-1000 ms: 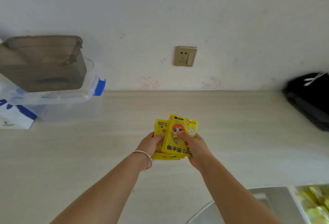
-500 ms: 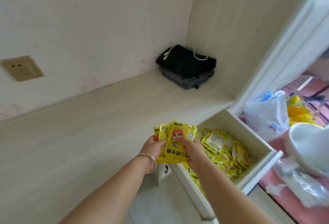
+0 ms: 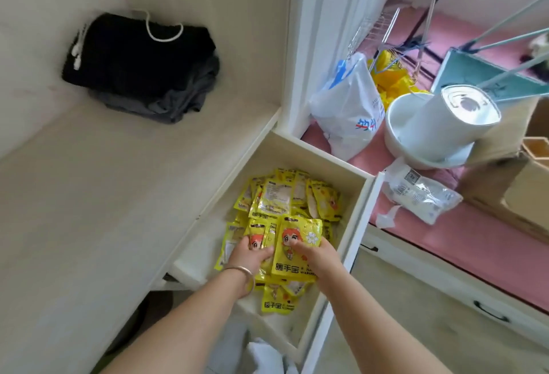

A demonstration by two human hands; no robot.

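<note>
Yellow packets [image 3: 289, 268]: I grip the stack with left hand [image 3: 249, 257] and right hand [image 3: 320, 254] together, low over the drawer [image 3: 312, 158], so none slip.

Packets [image 3: 300, 257] are being shown yellow, with orange-haired cartoon and white flower print. Clothes [image 3: 133, 58] are being shown black over grey, white cord [image 3: 165, 37]. Bag [image 3: 347, 112]: white, blue-red lettering. Table [image 3: 89, 195]: pale wood grain.

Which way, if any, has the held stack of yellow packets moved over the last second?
Yes. The stack went right, off the desk top and over the open drawer of loose packets.
</note>
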